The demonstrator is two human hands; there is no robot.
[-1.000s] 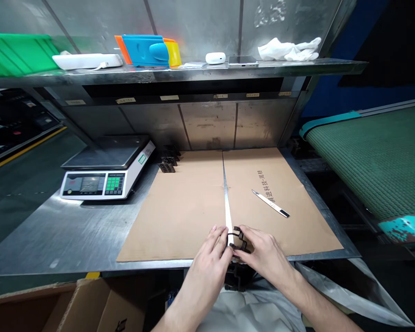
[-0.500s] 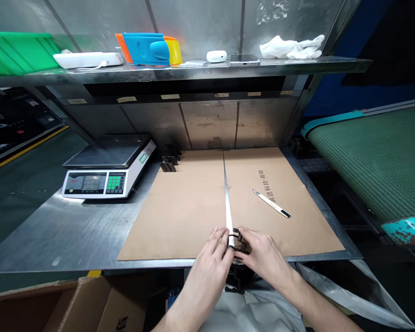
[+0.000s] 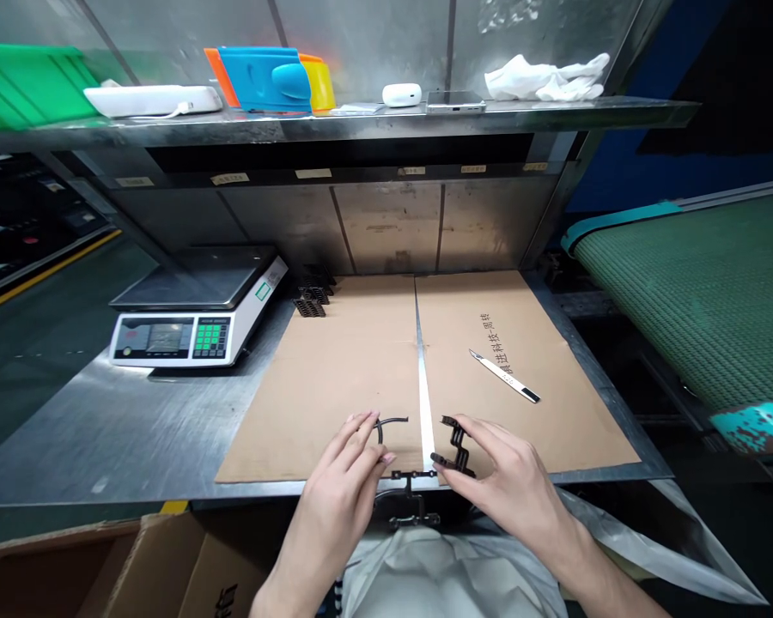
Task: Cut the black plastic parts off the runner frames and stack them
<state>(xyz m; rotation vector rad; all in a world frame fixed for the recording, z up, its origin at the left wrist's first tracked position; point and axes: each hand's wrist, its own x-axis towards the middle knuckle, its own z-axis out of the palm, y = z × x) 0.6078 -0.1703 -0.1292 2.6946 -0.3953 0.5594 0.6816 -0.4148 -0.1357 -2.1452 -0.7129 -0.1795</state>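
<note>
My left hand [image 3: 338, 481] sits over the near edge of the cardboard sheet [image 3: 335, 386], its fingertips pinching a thin curved black strip [image 3: 386, 421]. My right hand [image 3: 508, 472] holds a black moulded plastic part [image 3: 456, 446] at its fingertips, just right of the sheet's central seam. Below it, a further black piece [image 3: 412, 506] hangs over the steel table's front edge, partly hidden in shadow. A small stack of similar black parts [image 3: 309, 302] lies at the sheet's far left corner.
A utility knife [image 3: 506, 378] lies on the printed cardboard. A digital scale [image 3: 197, 318] stands left on the steel table [image 3: 167, 421]. An overhead steel shelf [image 3: 335, 120] carries assorted items. A green conveyor belt [image 3: 689, 292] runs to the right, and a cardboard box [image 3: 161, 566] sits below front left.
My hands have moved apart. The left hand has gone left with the thin black strip, now separate from the black part in my right hand.
</note>
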